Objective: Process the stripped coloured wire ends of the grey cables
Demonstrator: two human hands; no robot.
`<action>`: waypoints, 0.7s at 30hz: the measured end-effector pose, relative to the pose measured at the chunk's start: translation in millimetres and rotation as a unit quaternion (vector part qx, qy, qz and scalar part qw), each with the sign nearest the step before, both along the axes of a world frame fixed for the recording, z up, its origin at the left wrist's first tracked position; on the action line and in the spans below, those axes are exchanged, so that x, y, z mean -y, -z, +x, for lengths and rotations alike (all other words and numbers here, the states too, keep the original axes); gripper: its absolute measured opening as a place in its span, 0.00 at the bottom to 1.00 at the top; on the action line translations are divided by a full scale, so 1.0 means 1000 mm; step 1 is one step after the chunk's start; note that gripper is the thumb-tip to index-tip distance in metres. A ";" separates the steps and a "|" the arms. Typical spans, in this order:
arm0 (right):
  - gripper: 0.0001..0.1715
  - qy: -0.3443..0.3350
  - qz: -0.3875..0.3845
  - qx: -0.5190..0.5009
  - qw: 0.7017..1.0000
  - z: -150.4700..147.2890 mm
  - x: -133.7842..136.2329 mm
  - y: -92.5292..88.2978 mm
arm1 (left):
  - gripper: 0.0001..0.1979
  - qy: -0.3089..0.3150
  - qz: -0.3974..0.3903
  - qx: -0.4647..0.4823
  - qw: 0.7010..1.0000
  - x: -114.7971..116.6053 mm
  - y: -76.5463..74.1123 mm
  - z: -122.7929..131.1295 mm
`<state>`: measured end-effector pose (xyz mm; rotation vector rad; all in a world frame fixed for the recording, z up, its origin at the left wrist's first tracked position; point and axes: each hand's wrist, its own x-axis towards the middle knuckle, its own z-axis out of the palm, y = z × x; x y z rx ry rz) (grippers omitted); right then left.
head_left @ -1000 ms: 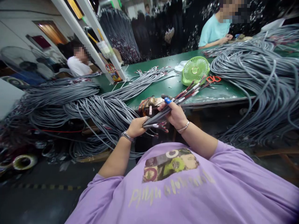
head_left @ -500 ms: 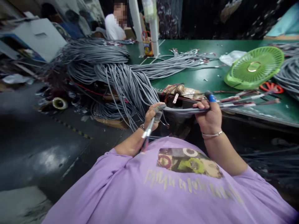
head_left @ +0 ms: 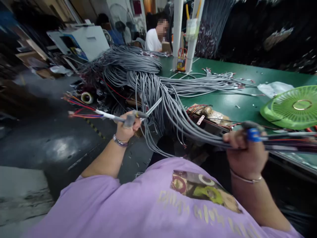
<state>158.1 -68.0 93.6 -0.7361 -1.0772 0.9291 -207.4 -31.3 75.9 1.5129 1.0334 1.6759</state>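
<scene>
My left hand, with grey finger covers, is closed around grey cables whose white-banded ends fan out in coloured wires to the left. On the right, my right hand, a blue band on its thumb, grips a bundle of grey cables near the stripped ends, which pass out beyond the fist. That bundle runs back to a large heap of grey cables draped over the table's left edge. A few loose cables hang down between my two hands.
The green table carries a green fan, a plastic bag and more cables. A white post rises from it. Beyond sits a co-worker in white. A white machine and spools are at left.
My hands have moved apart: the left went left with its cable ends now pointing left, the right went right and nearer with the bundle. The view has swung left.
</scene>
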 end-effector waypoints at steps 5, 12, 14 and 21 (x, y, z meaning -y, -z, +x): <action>0.16 -0.227 -0.154 -0.003 0.962 -0.074 -0.010 0.060 | 0.32 0.240 -0.064 -0.115 0.962 -0.011 -0.021 0.096; 0.23 -0.142 -0.111 0.098 0.979 -0.079 -0.034 0.101 | 0.37 0.228 -0.266 0.011 0.937 -0.050 0.071 0.155; 0.21 -0.043 -0.069 0.136 0.987 -0.067 -0.039 0.099 | 0.36 0.251 -0.294 -0.002 0.922 -0.054 0.089 0.147; 0.21 -0.037 -0.029 0.227 0.973 -0.067 -0.065 0.102 | 0.32 0.396 -0.249 -0.099 0.878 -0.066 0.099 0.131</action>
